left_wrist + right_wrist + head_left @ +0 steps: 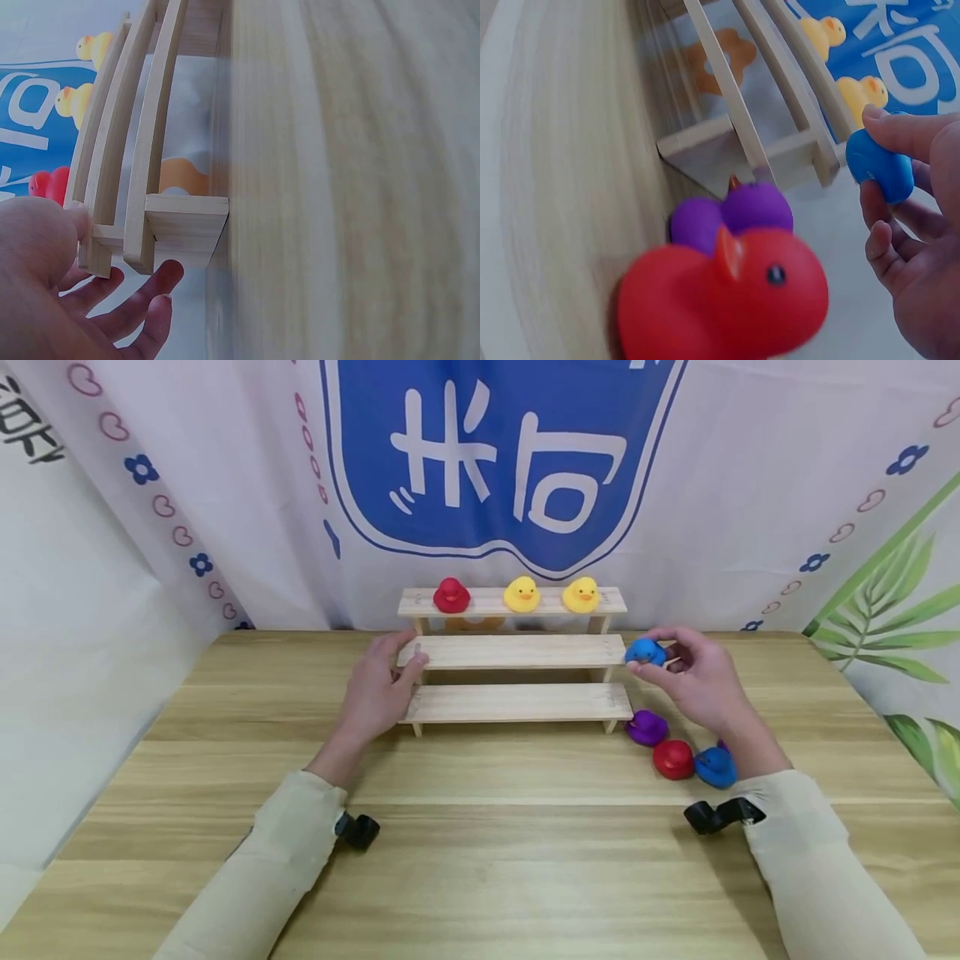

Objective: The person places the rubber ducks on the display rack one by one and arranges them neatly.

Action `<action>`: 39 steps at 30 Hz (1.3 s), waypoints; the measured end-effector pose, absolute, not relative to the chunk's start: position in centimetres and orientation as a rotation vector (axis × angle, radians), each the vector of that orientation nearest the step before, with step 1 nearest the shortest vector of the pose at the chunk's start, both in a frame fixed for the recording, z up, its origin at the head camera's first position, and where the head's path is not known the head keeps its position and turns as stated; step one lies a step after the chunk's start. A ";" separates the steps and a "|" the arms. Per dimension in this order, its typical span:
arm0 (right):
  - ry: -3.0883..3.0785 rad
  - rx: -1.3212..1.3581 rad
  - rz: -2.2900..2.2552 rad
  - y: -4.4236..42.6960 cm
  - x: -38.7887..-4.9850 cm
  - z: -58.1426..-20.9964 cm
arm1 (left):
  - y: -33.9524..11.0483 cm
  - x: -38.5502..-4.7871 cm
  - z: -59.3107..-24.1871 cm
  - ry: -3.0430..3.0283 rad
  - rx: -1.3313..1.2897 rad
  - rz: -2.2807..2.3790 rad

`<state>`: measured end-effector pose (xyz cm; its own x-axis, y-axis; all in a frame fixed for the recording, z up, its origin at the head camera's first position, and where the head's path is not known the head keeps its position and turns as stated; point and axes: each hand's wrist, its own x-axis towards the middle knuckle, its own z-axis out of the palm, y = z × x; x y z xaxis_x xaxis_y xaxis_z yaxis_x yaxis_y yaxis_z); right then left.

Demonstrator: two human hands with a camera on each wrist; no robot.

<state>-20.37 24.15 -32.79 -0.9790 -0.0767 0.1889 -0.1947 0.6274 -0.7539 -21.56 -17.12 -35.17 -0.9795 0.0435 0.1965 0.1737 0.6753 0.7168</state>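
Observation:
A three-tier wooden stand [517, 703] is on the table against the back cloth. On its top tier sit a red rubber duck [452, 597] and two yellow ducks [522, 595]. My left hand [381, 685] holds the left end of the middle tier, thumb on top in the head view. A blue rubber duck [881, 165] is pinched between thumb and fingers of my right hand [701, 677], beside the middle tier's right end. Below that hand, a purple duck [647, 727], a red duck [673, 759] and another blue duck [716, 767] lie on the table.
The wood-grain table [480, 868] extends in front of the stand. Behind it hangs a white cloth [247, 468] with a blue printed badge. Part of another purple thing [722, 744] peeks out beside my right wrist, mostly hidden.

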 end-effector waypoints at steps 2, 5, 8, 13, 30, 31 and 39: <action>-2.696 0.238 1.279 23.7 -20.3 -32.6 | -17.0 -21.6 -35.2 -2.721 -0.179 -1.194; -2.682 0.274 1.283 23.0 -20.3 -32.5 | -16.9 -21.6 -35.2 -2.718 -0.183 -1.195; -2.659 0.327 1.282 22.4 -20.4 -32.5 | -16.9 -21.7 -35.2 -2.715 -0.187 -1.192; -2.647 0.376 1.290 21.3 -20.7 -32.5 | -16.8 -21.7 -35.2 -2.712 -0.197 -1.178; -2.677 0.506 1.263 16.0 -22.1 -32.8 | -16.9 -21.7 -35.3 -2.729 -0.166 -1.176; -2.682 0.514 1.253 15.7 -22.2 -32.8 | -16.9 -21.7 -35.3 -2.730 -0.166 -1.173; -2.666 0.597 1.296 13.2 -22.7 -32.7 | -17.0 -21.6 -35.2 -2.736 -0.162 -1.171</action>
